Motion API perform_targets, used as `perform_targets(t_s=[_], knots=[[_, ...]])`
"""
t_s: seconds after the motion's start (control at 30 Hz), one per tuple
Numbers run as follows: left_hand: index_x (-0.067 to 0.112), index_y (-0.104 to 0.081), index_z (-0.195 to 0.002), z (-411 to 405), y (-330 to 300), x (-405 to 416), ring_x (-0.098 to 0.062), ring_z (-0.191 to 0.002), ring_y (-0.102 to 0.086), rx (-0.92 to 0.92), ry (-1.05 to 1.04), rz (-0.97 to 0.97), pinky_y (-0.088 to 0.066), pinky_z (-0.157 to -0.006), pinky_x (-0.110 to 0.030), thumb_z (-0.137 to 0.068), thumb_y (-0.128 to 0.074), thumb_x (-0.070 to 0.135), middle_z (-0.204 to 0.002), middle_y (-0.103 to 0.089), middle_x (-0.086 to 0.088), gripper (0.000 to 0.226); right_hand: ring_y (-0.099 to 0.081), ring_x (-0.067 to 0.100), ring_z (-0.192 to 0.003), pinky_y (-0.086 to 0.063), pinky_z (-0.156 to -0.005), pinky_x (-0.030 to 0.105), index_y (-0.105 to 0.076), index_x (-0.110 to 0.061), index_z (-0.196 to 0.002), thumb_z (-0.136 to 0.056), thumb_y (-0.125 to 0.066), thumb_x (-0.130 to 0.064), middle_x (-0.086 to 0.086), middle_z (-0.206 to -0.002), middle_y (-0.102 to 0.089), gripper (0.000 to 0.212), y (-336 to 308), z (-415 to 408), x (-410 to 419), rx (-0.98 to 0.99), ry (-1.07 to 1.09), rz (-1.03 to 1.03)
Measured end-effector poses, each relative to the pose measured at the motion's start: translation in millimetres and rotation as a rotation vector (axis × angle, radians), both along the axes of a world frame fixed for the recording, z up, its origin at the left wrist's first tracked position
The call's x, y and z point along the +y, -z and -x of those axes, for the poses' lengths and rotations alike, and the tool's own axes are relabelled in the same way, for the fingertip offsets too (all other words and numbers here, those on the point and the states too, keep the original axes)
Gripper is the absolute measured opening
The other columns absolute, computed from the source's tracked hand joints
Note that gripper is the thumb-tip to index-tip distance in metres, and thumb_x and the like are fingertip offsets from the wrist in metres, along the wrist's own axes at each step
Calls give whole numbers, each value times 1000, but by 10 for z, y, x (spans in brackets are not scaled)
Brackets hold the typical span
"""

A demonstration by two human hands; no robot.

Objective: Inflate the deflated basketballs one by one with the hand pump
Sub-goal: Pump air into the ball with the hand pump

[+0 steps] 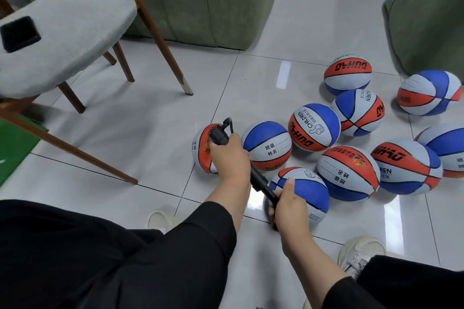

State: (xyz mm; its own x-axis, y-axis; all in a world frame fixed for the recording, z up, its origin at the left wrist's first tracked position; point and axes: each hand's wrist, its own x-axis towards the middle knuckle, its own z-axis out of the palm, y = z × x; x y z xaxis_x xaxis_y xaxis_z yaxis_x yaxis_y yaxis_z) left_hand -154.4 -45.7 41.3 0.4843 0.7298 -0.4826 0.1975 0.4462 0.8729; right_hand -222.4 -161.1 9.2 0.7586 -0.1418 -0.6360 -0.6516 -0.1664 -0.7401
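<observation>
Loose black three-quarter sleeves (211,228) on both forearms; bare hands. Black trousers (75,253). Pale, possibly off-white, lace-up sneakers (359,253), near-right one partly hidden.

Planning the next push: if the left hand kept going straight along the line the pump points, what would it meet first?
Probably the leftmost basketball. The left hand grips the pump barrel, aimed up-left, right in front of that ball; whether they touch is unclear.

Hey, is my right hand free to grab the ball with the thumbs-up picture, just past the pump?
Probably not yet. The right hand is closed around the pump handle, so it must let go first. Otherwise the way looks open: that ball sits unblocked on the floor.
</observation>
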Motion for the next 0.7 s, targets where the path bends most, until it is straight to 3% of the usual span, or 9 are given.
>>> perform_targets(t_s=[0.23,0.4,0.53,0.7], knots=[[6,-55,-117,74,8,-170,-19,-44,-50,11,54,17,-47,-46,-27,-93,-53,10,-63,-54,-9,24,-54,27,-57,-45,-62,37,-64,-5,-75,-104,-26,-60,5,-49,-55,73,-54,-92,104,-48,36,-15],[4,-56,-116,52,-22,-67,-24,-48,-53,-4,51,57,-49,-49,-31,-91,-55,14,-59,-55,-8,27,-45,21,-48,-38,-47,25,-67,-5,-89,-106,-23,-57,5,-49,-52,70,-108,-84,52,-64,-25,-39],[12,-56,-99,-59,-79,132,-25,-49,-50,-4,-14,35,-47,-48,-30,-94,-59,17,-62,-54,-12,8,-43,18,-45,-36,-45,24,-68,-11,-85,-108,-21,-54,5,-50,-53,68,-58,14,-85,-48,-25,3],[14,-58,-97,-91,-53,249,-22,-46,-50,12,-22,16,-47,-47,-28,-94,-61,22,-63,-55,-12,9,-43,20,-50,-37,-48,26,-68,-14,-82,-108,-22,-54,5,-52,-51,66,-70,36,-79,-33,-15,-27]])
